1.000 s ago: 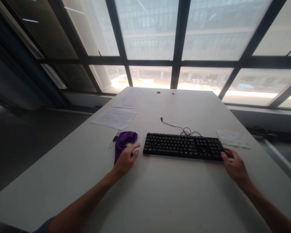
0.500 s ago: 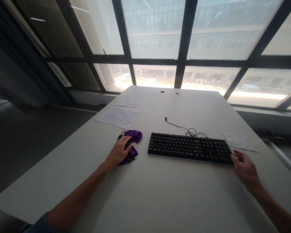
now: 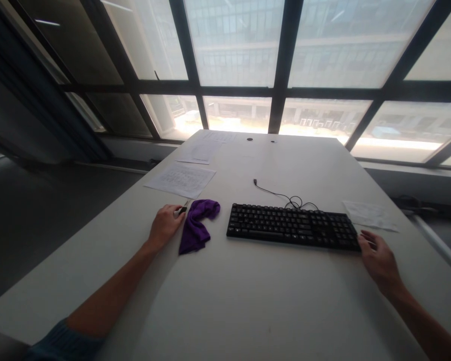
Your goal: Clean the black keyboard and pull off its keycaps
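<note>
L hand [image 3: 166, 225] is half curled, fingertips at a small black item [image 3: 183, 209] w/ a pale part showing btwn them; can't tell if it's gripped or just touched. R hand [image 3: 379, 258] is partly bent at the R end of the keyboard [image 3: 293, 226], thumb & fingers touching the edge; can't tell if it's a firm hold or a rest. Keyboard lies flat, keys up, on the white table [image 3: 270, 301], btwn the two hands, its thin black cable [image 3: 272, 193] loosely looped behind & the plug [image 3: 255, 182] lying toward the far side. Purple cloth [image 3: 197, 225], crumpled & bent, sits just R of L hand, btwn it & the keyboard, w/ a small gap to the keyboard. Sheet of paper [image 3: 180, 179], w/ faint writing, is flat beyond the cloth, more papers [image 3: 199, 150] farther back. White tissue [image 3: 370, 215] lies near the keyboard's far R corner. Windows [image 3: 233, 45] run behind the table's far end.
</note>
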`<action>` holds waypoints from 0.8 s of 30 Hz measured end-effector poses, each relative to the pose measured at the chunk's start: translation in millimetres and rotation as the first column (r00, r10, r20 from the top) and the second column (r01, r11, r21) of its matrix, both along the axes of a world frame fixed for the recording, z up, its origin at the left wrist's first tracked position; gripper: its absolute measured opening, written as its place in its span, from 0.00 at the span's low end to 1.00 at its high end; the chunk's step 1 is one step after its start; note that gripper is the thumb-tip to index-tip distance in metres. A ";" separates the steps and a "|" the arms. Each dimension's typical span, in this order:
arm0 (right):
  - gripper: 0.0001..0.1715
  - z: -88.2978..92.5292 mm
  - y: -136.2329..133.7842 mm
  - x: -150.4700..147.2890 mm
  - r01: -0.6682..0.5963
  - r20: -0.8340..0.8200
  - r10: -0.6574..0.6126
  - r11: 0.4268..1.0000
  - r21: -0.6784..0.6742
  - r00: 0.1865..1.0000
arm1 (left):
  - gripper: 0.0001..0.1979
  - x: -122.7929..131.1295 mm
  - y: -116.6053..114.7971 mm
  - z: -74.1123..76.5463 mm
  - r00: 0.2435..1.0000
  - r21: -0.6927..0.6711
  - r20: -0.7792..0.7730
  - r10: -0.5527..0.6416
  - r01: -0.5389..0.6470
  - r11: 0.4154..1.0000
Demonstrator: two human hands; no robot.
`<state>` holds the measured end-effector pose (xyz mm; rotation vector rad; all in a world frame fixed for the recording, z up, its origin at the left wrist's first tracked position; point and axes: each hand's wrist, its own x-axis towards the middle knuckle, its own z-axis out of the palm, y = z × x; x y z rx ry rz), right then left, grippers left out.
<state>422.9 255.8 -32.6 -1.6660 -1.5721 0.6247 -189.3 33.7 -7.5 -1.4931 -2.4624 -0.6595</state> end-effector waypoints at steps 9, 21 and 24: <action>0.35 -2.6 -4.0 -6.6 -0.019 0.041 0.018 0.999 0.037 0.999 | 0.18 55.4 12.1 15.9 0.986 -0.002 -0.074 -0.147 0.147 0.989; 0.32 -7.2 -2.9 -18.7 -0.109 0.200 0.060 0.964 0.242 0.978 | 0.18 104.9 25.9 13.8 0.963 0.019 0.011 -0.270 0.270 0.963; 0.33 -7.9 -2.2 -21.5 -0.091 0.182 0.051 0.973 0.214 0.982 | 0.21 128.2 31.8 9.2 0.927 0.030 0.122 -0.356 0.355 0.934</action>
